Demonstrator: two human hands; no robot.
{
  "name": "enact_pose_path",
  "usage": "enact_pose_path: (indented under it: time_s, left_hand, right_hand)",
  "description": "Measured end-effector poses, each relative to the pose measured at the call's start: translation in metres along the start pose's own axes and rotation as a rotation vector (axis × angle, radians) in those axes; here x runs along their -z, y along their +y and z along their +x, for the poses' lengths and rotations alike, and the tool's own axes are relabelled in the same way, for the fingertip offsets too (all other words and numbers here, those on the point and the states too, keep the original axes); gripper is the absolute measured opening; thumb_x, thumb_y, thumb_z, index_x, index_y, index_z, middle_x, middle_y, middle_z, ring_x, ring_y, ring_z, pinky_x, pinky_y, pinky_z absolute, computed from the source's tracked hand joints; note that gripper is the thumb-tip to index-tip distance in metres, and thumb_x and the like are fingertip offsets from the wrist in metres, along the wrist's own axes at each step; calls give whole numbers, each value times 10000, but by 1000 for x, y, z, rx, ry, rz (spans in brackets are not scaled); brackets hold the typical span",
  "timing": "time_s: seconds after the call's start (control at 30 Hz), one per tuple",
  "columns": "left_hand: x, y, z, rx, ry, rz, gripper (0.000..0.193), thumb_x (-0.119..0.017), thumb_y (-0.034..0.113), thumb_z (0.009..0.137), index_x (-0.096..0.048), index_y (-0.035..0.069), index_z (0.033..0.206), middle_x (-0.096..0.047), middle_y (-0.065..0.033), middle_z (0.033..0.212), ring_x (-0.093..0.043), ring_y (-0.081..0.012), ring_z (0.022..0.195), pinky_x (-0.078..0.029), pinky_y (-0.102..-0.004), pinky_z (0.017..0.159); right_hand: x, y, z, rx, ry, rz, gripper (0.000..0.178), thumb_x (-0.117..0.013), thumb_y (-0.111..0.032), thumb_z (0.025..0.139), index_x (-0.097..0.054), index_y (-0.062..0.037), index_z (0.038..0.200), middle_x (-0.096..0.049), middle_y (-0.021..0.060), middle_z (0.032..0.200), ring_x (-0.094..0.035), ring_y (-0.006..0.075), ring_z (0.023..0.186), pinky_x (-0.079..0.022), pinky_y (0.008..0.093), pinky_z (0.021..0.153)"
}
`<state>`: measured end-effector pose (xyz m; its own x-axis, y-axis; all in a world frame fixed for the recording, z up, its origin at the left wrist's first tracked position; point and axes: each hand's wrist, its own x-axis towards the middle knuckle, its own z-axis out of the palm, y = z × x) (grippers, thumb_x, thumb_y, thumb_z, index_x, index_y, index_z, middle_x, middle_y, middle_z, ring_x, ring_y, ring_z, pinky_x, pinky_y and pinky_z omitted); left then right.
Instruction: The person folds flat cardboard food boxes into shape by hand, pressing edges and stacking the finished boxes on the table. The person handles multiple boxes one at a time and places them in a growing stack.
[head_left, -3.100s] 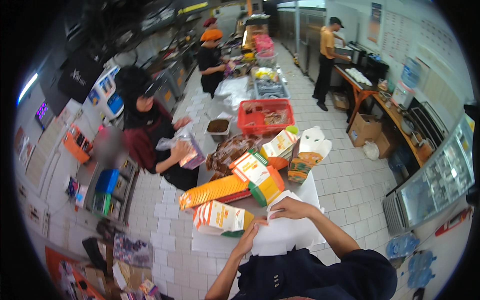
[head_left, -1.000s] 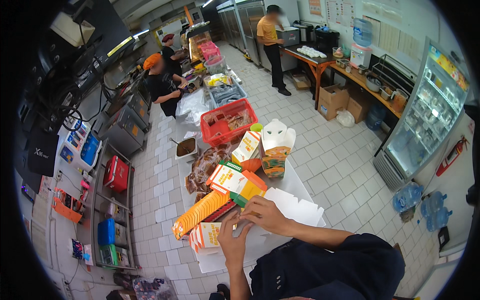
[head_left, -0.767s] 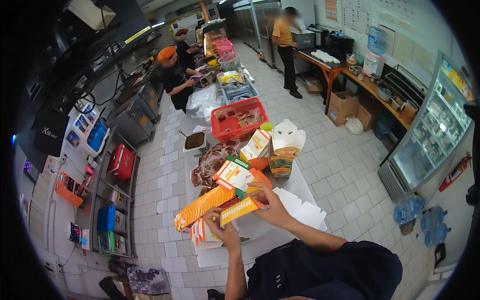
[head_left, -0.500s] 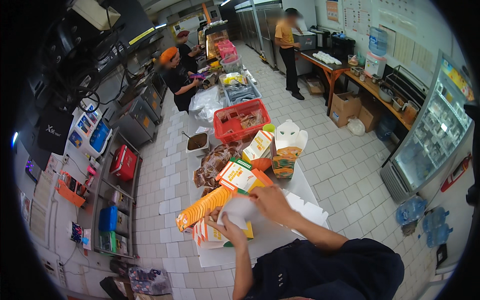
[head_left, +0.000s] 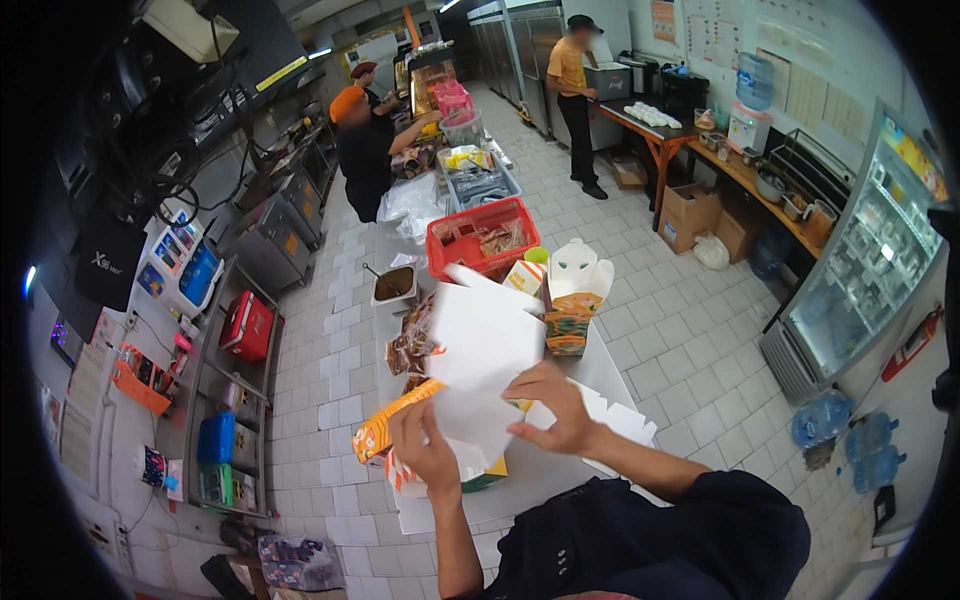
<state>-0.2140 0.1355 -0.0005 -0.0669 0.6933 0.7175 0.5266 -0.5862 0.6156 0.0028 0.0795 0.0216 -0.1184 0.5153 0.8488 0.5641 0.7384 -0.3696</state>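
Dark navy shirt (head_left: 640, 545), short loose sleeve (head_left: 755, 515); small pale marks (head_left: 562, 564), perhaps buttons.

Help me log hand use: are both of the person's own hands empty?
No, a white-faced carton, partly blurred, is held up between the left hand and the right hand.

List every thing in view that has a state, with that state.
White carton: opened out, white face showing, raised between left hand and right hand
Tall carton: upright, top flaps open
Orange cartons: nested in a row
Red basket: uncovered, packets inside
Metal tub: uncovered, brown contents
Glass-front fridge: door shut
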Motion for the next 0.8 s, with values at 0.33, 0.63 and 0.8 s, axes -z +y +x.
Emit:
enact_pose_path:
  time_s: [0.33, 0.63, 0.8]
  left_hand:
    - [-1, -8, -6, -759, -54, -30, 231, -705, 44, 983, -658, 125, 1194, -715, -98, 1263, -713, -378, 1189, -521, -500, 1060]
    - [-10, 34, -21, 280, -18, -654, 135, -650, 50, 1055, -671, -73, 1106, -703, -157, 1210, -713, -192, 1000, -589, -327, 901]
    - [-11, 44, -10, 296, -28, -670, 121, -689, 35, 1024, -710, -70, 1080, -715, -151, 1187, -696, -178, 1033, -549, -309, 929]
  right_hand:
    - [-30, -24, -5, -894, 8, 815, 608, -685, -227, 1063, -417, -11, 1563, -576, 173, 1479, -654, 277, 1260, -561, 392, 1026]
    - [-38, -25, -5, -728, 116, 812, 346, -734, -224, 1004, -684, -12, 1273, -714, 138, 1227, -692, 299, 1124, -554, 446, 950]
    - [-42, -28, -10, -664, 140, 710, 381, -754, -222, 976, -670, -26, 1292, -694, 146, 1251, -665, 325, 1161, -525, 471, 979]
